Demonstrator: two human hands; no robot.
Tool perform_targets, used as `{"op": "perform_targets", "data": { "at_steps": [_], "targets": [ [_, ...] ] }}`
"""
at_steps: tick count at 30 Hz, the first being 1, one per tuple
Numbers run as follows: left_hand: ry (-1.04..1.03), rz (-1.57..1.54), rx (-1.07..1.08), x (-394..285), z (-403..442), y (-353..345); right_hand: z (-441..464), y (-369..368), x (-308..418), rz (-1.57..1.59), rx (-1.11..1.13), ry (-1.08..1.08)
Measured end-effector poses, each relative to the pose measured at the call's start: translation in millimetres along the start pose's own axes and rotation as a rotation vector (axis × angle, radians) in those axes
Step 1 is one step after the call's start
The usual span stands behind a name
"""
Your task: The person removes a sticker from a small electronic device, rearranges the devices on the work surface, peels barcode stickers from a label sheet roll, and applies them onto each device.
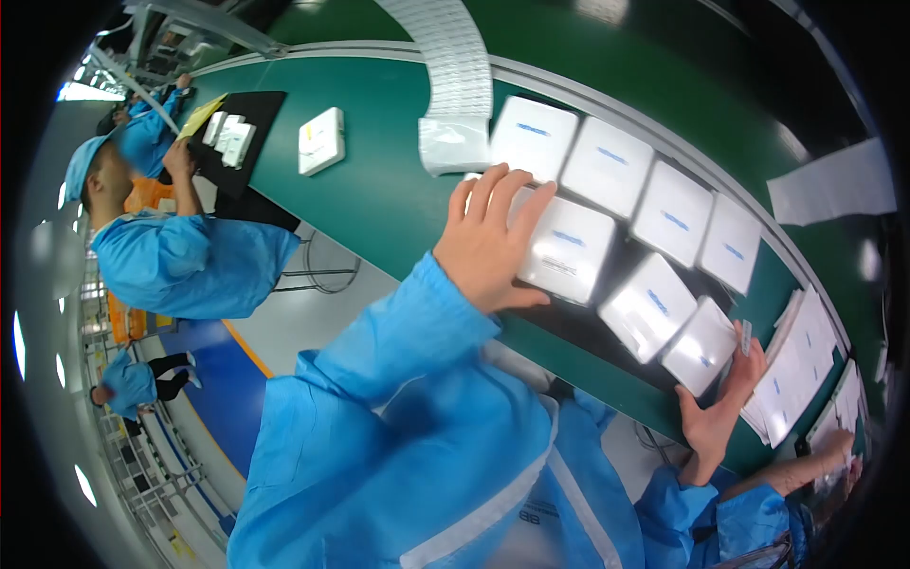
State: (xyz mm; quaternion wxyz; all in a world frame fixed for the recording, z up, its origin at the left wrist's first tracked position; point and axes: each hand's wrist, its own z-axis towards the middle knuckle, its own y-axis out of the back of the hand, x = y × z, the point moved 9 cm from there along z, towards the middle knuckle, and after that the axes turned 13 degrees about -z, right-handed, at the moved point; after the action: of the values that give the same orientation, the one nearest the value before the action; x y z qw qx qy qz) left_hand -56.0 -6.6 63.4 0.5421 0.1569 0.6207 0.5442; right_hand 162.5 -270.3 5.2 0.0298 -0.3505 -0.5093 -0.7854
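Flat white boxes with blue print lie in two rows on a dark mat. My left hand point(488, 237), fingers spread, reaches over the left end of the front row. Its fingers partly hide one box there, and its thumb is beside a white box point(567, 248) with small printed text. My right hand point(718, 408) is at the right end of that row, thumb and fingers apart around the near corner of a glossy white box point(700, 347). A small pale label strip point(746, 337) shows at its fingertips; whether it is stuck or pinched is unclear.
Stacked white printed sheets or bags point(791, 370) lie right of the boxes. A strip of clear packaging point(457, 142) hangs over the far edge. One white box point(321, 141) sits farther left on the green table point(379, 204). Co-workers point(190, 251) are at the left; another person's arm point(796, 469) is at right.
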Motion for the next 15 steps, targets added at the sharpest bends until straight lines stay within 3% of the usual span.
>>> {"op": "perform_targets", "data": {
  "at_steps": [9, 11, 15],
  "targets": [
    [-0.057, 0.075, 0.167, 40, -4, 18, 6, -5, 5, 0.044, 0.030, -0.051],
    [-0.030, 0.137, 0.292, 52, -9, 25, 8, -7, 6, 0.058, 0.044, -0.085],
    [0.014, 0.156, 0.107, 81, -10, 115, 3, -7, 0, 0.090, -0.002, -0.119]
  ]
}}
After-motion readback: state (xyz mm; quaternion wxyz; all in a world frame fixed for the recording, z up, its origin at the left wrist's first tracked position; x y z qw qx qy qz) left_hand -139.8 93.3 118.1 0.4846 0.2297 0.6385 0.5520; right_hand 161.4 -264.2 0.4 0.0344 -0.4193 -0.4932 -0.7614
